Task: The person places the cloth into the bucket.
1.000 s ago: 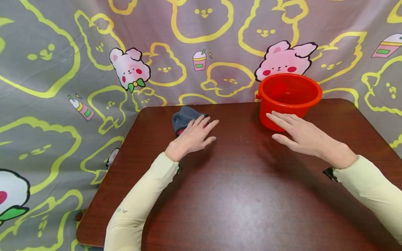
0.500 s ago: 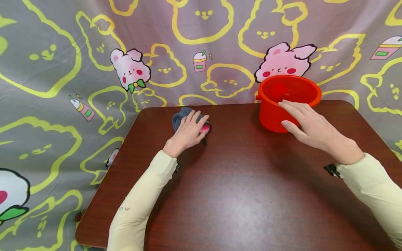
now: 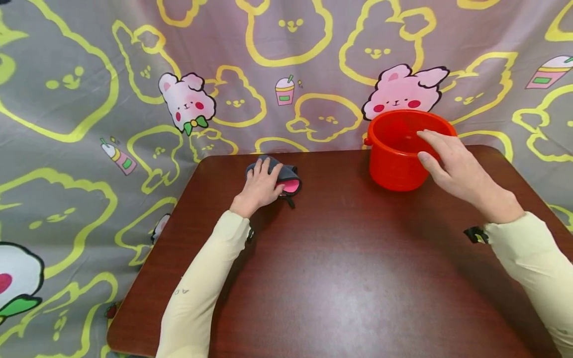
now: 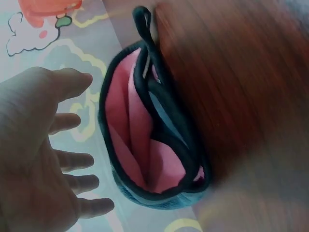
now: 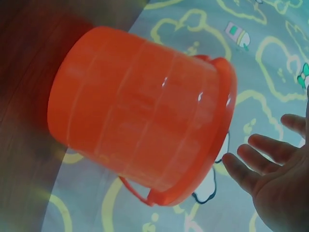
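A folded cloth [image 3: 288, 179], grey-blue on one face and pink on the other, lies near the table's back left. Its black edging and hanging loop show in the left wrist view, where the pink folds of the cloth [image 4: 126, 111] gape. My left hand [image 3: 258, 189] is over the near left side of the cloth in the head view. Seen from the wrist, the left hand [image 4: 38, 145] has its fingers spread, apart from the cloth. An orange-red bucket [image 3: 396, 169] stands upright at the back right. My right hand [image 3: 463, 171] hovers at its near right rim, fingers extended, holding nothing.
The brown wooden table [image 3: 331, 278] spans the space beneath both arms. Behind and to the left hangs a grey curtain [image 3: 327, 40] printed with cartoon animals, close to the table's back edge. The bucket's handle [image 5: 135, 191] hangs down along its side.
My left hand has moved left and slightly up over the cloth, uncovering more of its pink side. The right hand has risen and shifted right along the bucket. The bucket stays put.
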The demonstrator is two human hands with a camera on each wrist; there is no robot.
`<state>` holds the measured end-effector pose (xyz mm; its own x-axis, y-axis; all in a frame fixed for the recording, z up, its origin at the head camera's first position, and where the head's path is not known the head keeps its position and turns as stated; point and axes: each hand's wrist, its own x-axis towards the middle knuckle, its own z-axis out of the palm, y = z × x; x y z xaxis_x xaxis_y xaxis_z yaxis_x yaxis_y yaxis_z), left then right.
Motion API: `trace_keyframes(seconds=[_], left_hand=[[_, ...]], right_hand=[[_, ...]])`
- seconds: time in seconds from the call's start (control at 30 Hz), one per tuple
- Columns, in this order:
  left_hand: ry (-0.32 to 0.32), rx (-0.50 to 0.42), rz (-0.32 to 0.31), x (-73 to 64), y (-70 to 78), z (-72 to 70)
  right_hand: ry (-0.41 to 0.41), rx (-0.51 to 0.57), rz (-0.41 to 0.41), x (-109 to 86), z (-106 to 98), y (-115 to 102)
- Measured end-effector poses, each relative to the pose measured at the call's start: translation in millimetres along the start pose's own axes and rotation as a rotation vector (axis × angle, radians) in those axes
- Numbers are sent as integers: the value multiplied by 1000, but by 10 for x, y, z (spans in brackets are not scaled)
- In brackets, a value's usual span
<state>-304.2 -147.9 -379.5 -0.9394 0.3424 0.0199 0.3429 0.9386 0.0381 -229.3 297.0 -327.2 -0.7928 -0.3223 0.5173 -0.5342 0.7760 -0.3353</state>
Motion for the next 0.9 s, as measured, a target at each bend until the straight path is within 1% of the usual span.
trace_keyframes(seconds=[0.13, 0.23, 0.37, 0.47, 0.53, 0.6, 0.67, 0.77, 0.9], left_hand=[[-9, -32, -33, 46, -64, 41], [-32, -55, -70, 73, -105, 66], [-88, -84, -117, 93, -150, 108], [-146, -103, -142, 90, -179, 153], [-180, -112, -153, 82, -197, 184], [-196, -118, -158, 72, -215, 208], [-195, -119, -157, 65, -234, 221], [-171, -114, -148, 62, -260, 231], [-154, -99, -135, 64, -283, 255]], right_hand=[[17, -20, 62, 0, -11, 85], [40, -21, 97, 4, -21, 149], [113, -4, 105, 14, -22, 254], [156, 8, 127, 9, -15, 338], [166, 31, 161, 2, -6, 389], [168, 56, 201, -5, 9, 435], [173, 83, 250, -15, 26, 473], [189, 107, 329, -29, 49, 518], [179, 137, 448, -40, 71, 571]])
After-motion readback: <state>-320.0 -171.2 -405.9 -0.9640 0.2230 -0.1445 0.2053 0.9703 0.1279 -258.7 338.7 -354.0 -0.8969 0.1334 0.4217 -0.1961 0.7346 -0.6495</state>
